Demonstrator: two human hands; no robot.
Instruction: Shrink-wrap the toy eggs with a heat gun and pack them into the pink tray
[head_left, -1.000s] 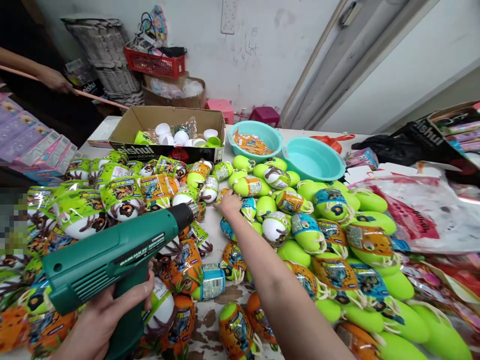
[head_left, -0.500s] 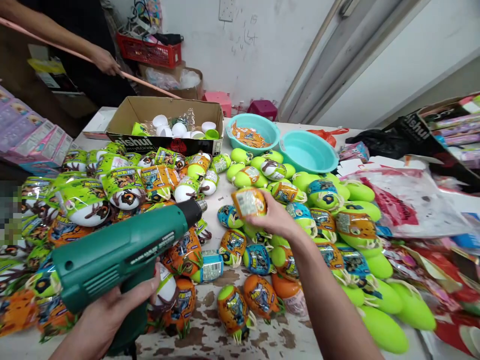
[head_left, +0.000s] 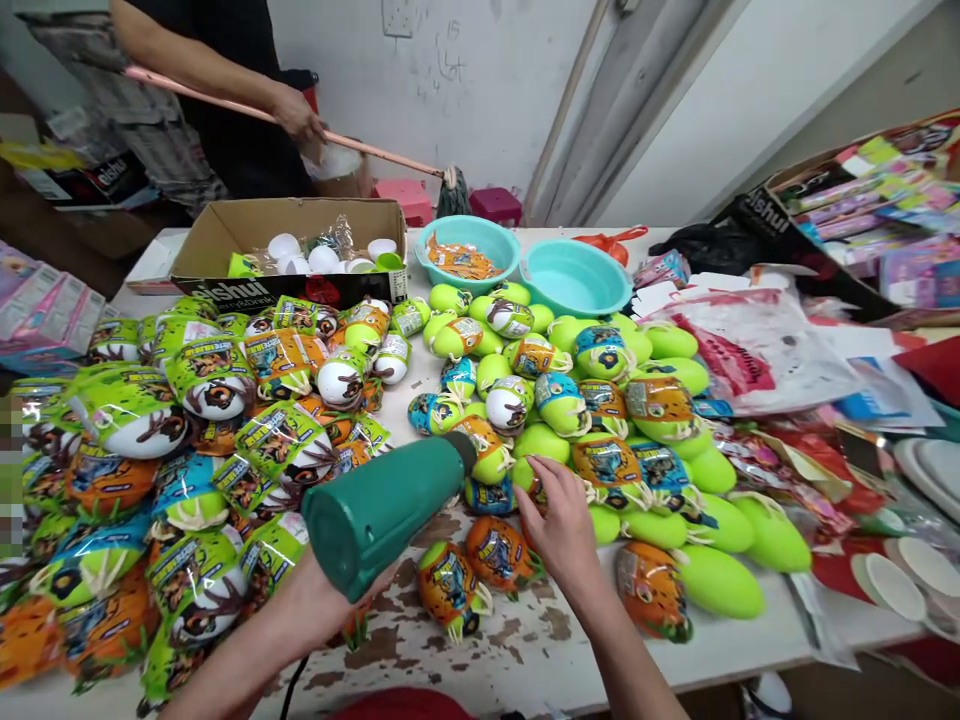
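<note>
My left hand (head_left: 384,582) grips a green heat gun (head_left: 386,510), which hides most of its fingers. The gun's dark nozzle (head_left: 465,452) points right, toward an orange-wrapped green egg (head_left: 484,448). My right hand (head_left: 559,515) has its fingers spread over the pile, close beside a green egg with an orange sleeve (head_left: 526,478); I cannot tell whether it touches it. Two wrapped eggs, one green-topped (head_left: 450,585) and one orange (head_left: 501,552), stand between my hands. Left of the gun lies a heap of glossy wrapped eggs (head_left: 202,580).
Behind the eggs stand a cardboard box (head_left: 292,225) with white cups, a turquoise basin (head_left: 469,235) with orange sleeves and another basin (head_left: 574,280). Bare green eggs (head_left: 724,582) and a plastic bag (head_left: 750,350) lie right. A person's hand (head_left: 296,112) holds a pole (head_left: 382,152).
The orange-wrapped piece is out of my right hand, which has moved down and opened. The heat gun has swung right over the middle. My view has shifted right; the other person's pole has moved right.
</note>
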